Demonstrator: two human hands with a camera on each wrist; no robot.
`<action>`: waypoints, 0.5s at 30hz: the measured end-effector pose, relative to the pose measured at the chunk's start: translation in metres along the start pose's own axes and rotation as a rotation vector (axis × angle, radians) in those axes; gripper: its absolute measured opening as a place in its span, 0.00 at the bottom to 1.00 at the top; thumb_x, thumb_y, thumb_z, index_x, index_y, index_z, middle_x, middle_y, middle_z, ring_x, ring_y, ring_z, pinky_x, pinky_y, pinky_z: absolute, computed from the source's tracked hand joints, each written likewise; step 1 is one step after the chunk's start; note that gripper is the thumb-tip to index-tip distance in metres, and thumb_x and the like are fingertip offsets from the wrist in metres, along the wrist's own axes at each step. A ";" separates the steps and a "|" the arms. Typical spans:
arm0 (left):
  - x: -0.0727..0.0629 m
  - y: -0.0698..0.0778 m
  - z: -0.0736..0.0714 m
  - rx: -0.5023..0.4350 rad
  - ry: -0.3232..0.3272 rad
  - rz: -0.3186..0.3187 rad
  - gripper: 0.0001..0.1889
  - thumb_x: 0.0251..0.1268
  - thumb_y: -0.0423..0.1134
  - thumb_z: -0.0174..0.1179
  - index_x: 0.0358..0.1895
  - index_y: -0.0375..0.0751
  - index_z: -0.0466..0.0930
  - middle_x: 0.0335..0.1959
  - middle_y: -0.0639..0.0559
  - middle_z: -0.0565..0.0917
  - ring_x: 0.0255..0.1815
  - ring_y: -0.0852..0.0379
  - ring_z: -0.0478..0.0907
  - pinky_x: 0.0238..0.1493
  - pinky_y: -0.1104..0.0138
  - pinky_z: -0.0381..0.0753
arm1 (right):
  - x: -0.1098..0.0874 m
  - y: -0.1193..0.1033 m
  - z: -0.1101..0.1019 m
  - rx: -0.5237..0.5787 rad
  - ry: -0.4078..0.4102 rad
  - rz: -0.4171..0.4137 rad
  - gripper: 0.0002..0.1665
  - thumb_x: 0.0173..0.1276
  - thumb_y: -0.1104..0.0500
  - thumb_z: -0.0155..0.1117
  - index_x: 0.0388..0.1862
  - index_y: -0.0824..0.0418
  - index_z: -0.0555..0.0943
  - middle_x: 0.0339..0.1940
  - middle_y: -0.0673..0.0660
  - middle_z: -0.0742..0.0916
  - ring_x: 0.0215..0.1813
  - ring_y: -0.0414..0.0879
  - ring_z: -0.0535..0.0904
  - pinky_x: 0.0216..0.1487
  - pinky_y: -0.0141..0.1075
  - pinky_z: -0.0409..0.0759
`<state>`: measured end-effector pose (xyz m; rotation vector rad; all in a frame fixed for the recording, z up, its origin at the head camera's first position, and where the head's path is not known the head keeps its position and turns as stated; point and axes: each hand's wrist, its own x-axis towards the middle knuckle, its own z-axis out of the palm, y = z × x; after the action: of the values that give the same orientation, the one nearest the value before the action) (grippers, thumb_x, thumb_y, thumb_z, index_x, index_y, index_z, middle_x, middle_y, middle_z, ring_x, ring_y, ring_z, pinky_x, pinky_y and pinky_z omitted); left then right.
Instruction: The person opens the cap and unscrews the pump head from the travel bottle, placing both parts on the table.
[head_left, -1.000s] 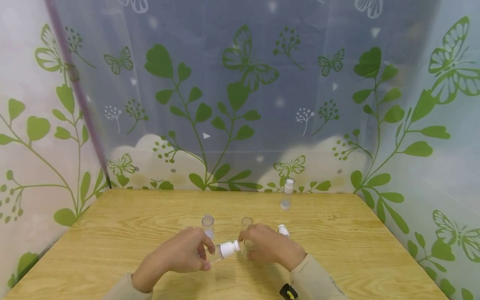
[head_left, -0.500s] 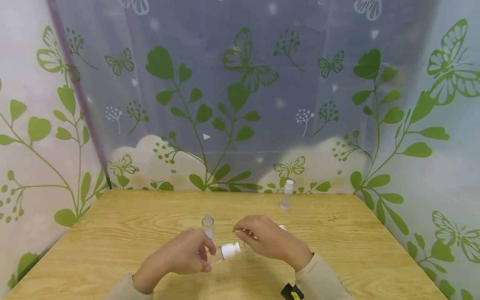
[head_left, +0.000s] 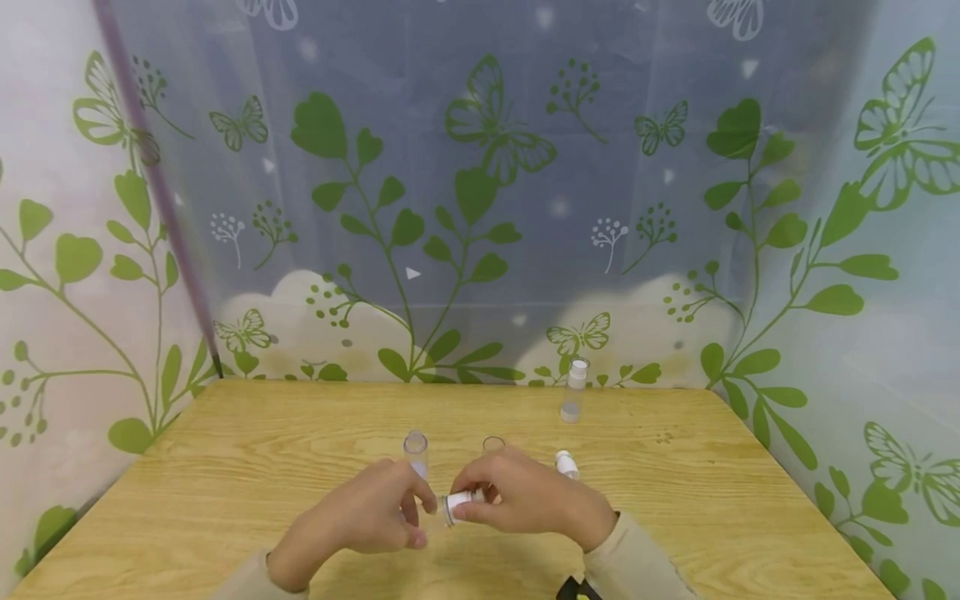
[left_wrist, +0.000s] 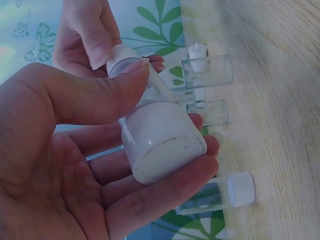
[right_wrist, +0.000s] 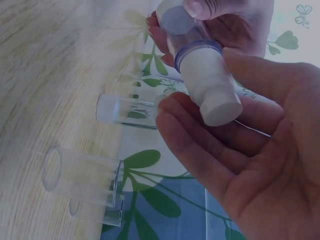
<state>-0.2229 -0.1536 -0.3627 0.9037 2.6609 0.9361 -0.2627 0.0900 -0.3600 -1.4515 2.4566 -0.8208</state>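
My left hand [head_left: 371, 508] grips a small clear pump bottle by its body, tilted with its top toward the right. Its white base [left_wrist: 165, 145] lies over the left fingers, with the thumb across the clear part. From the other side, my right hand [head_left: 525, 496] holds the bottle's white pump top [right_wrist: 205, 75], thumb on one side and fingers curled below. Just beyond the right hand, a clear cylindrical cap [right_wrist: 82, 177] stands on the table, with a second clear cap [right_wrist: 95, 210] near it. The right hand covers most of both in the head view.
Behind my left hand stands a clear bottle [head_left: 416, 454]. A white pump piece [head_left: 567, 465] is right of the right hand, partly hidden. Farther back stands another clear bottle [head_left: 574, 390] with white parts. The wooden table [head_left: 300, 417] ends at a printed curtain [head_left: 420, 208].
My right hand has left the clear caps, lifted slightly, then moved left onto the white pump top. My left hand has stayed nearly still with the bottle.
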 end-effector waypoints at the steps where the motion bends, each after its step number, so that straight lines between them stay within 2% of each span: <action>1: 0.000 0.000 0.000 -0.004 -0.003 -0.001 0.14 0.50 0.28 0.76 0.42 0.33 0.89 0.26 0.53 0.89 0.25 0.68 0.81 0.29 0.74 0.81 | 0.000 0.000 0.001 0.000 -0.005 0.004 0.11 0.77 0.56 0.63 0.50 0.58 0.88 0.42 0.50 0.91 0.38 0.26 0.80 0.43 0.21 0.82; 9: 0.000 0.001 0.002 -0.004 -0.012 0.000 0.13 0.50 0.28 0.75 0.42 0.33 0.89 0.26 0.53 0.89 0.25 0.68 0.81 0.29 0.74 0.81 | 0.001 -0.002 0.003 -0.045 -0.006 -0.006 0.09 0.73 0.57 0.68 0.47 0.59 0.90 0.38 0.49 0.92 0.27 0.24 0.73 0.33 0.20 0.76; 15: 0.000 0.000 0.001 0.029 -0.012 0.022 0.13 0.51 0.29 0.75 0.41 0.34 0.90 0.27 0.54 0.89 0.27 0.69 0.81 0.30 0.73 0.81 | 0.002 -0.003 0.004 -0.070 0.005 -0.049 0.09 0.72 0.58 0.69 0.47 0.60 0.90 0.36 0.50 0.92 0.27 0.24 0.71 0.32 0.18 0.74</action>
<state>-0.2225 -0.1529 -0.3635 0.9437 2.6660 0.8967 -0.2601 0.0864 -0.3614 -1.5416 2.4862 -0.7554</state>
